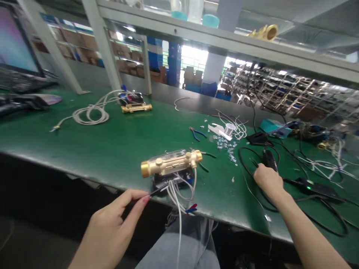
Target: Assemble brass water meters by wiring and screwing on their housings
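A brass pipe fitting point(171, 163) with a clear cover and a black housing point(162, 183) lies near the bench's front edge. White cables point(179, 209) hang from the housing, and wire ends with red and blue sleeves point(191, 209) show below it. Between thumb and forefinger, my left hand point(117, 216) pinches a thin dark strip point(154, 192) that reaches the housing. My right hand point(269, 181) is closed at the right, touching or beside a black handheld device point(269, 160). Thin dark prongs point(254, 162) show by its fingers; what it grips is mostly hidden.
Blue-handled cutters point(198, 133), a solder spool point(230, 129) and small scattered clear pieces point(224, 144) lie behind the fitting. Black cords and a lit adapter point(319, 189) crowd the right. Another brass fitting point(137, 108) with coiled cable point(91, 114) sits back left. A shelf point(174, 30) crosses overhead.
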A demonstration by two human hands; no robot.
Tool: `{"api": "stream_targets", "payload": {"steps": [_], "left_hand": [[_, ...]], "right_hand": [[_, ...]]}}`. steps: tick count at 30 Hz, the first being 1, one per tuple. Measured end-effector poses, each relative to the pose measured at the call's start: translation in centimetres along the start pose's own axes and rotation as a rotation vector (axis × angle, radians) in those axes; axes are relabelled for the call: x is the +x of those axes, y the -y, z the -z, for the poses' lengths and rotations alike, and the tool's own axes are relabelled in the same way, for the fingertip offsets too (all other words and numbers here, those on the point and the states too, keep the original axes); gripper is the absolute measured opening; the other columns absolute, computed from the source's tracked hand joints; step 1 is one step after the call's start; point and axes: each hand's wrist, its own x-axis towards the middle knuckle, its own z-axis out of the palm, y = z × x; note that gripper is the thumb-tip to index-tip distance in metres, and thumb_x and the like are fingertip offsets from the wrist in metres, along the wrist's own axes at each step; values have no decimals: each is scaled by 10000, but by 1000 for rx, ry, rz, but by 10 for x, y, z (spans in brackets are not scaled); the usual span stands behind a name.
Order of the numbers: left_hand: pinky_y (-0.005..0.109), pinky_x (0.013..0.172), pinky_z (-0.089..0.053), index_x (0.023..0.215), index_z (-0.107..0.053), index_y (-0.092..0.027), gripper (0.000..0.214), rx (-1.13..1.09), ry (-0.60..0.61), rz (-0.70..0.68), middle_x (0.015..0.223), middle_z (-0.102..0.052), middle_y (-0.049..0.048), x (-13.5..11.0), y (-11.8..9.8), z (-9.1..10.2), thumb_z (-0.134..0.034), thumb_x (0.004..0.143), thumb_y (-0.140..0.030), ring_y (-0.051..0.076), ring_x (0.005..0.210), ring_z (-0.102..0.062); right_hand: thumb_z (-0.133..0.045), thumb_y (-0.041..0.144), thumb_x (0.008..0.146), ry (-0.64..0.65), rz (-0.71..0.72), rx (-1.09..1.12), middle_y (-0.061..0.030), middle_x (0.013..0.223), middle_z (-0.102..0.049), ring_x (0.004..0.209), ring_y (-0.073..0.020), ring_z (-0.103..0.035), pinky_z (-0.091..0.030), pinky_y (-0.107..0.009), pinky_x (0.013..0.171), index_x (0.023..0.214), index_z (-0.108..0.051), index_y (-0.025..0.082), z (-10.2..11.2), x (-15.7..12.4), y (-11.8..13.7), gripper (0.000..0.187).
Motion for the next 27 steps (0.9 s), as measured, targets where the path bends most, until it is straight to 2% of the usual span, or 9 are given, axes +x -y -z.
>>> {"api": "stream_targets", "payload": {"steps": [3,8,12,16,19,21,24,27], "left_hand": [[222,601,-471,835,-639,-254,245,-132,112,174,751,-681,-42,1,-8,3,-533,837,-476,153,690,-637],[249,684,-477,805,-646,-228,256,-320,129,291,751,-680,-19,-4,-10,2,-528,845,-452,164,754,-637],[259,718,-483,824,-647,-223,253,-363,51,343,785,-694,-10,-6,-1,7,-558,824,-460,171,784,-647],[264,742,-487,828,-646,-209,293,-367,-126,381,771,-698,2,4,17,24,-603,777,-494,176,773,-654],[263,744,-482,834,-652,-203,327,-321,-214,369,774,-698,5,24,36,35,-615,746,-517,180,772,-648],[259,724,-472,845,-660,-203,348,-219,-215,348,797,-700,8,45,47,38,-587,747,-529,186,782,-637],[263,701,-451,879,-667,-198,369,23,-111,309,824,-704,19,81,60,28,-480,795,-505,188,780,-622],[272,677,-431,859,-679,-205,322,92,-10,299,813,-712,19,112,67,8,-469,799,-442,192,767,-625]], "right_hand": [[-254,167,878,43,19,-40,-255,961,-649,889,-343,-662,-473,-415,713,1042,-634,62,-13,16,-6,427],[-267,306,907,53,60,-83,-223,954,-653,865,-365,-658,-459,-428,681,1011,-655,123,-27,26,-11,441],[-284,387,903,20,84,-102,-200,959,-640,856,-374,-647,-458,-434,660,1002,-646,134,-30,22,-13,453],[-261,433,911,-120,156,-115,-160,933,-622,755,-336,-646,-455,-422,615,1028,-637,178,-27,9,-11,469],[-236,438,928,-201,187,-118,-130,964,-608,720,-306,-642,-453,-405,604,1137,-591,200,-23,-3,-6,476],[-237,432,937,-241,216,-121,-113,998,-599,717,-286,-641,-453,-393,603,1174,-568,209,-21,-10,1,464],[-294,415,937,-309,285,-109,-88,1045,-591,724,-250,-637,-453,-361,588,1179,-564,216,-16,-21,16,413],[-361,394,927,-371,365,-64,-66,1029,-600,703,-212,-626,-437,-321,538,1154,-577,219,-8,-35,36,360]]}}
